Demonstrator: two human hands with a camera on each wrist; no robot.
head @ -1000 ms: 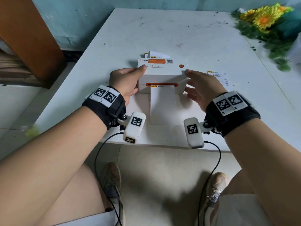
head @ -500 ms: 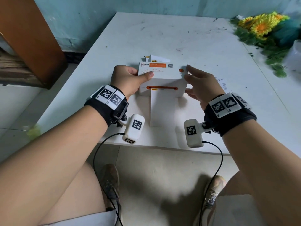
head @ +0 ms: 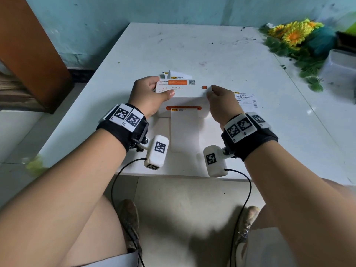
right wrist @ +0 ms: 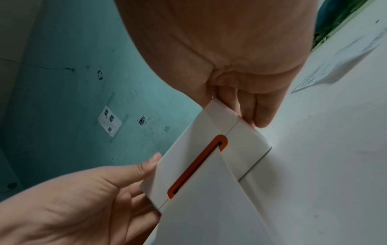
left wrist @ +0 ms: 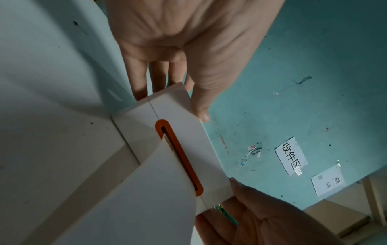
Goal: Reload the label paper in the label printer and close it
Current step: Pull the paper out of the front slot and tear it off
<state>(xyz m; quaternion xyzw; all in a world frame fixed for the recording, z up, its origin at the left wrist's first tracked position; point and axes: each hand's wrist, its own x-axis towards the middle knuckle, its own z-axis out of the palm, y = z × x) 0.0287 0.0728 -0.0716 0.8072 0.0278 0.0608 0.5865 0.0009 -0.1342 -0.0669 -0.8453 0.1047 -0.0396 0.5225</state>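
On the left, my left hand (head: 149, 97) grips the left end of the label printer (head: 184, 99): the thumb lies across the top by the orange sticker (head: 177, 82), and the left wrist view shows the fingers running down the side wall, so the hand is clamped on the casing. The printer sits on the white table (head: 192, 47), near its front edge and about midway across.

At the middle, the lid looks down. The wrist views show only a thin seam running round the body, with no gap I can make out. A strip of label paper (head: 184, 130) comes out of the orange-rimmed slot (head: 183, 108) and lies flat on the table toward me. I read that as the paper loaded and fed through, with the closing done or all but done. What may be left is a last press to seat the lid; I cannot tell from here whether a latch has caught.

On the right, my right hand (head: 221, 102) holds the other end, thumb on the top edge near the orange button (head: 204, 87), fingers curled down the side wall. Just beyond it a printed label (head: 245, 99) lies loose on the table, and further right are artificial flowers (head: 294, 35).
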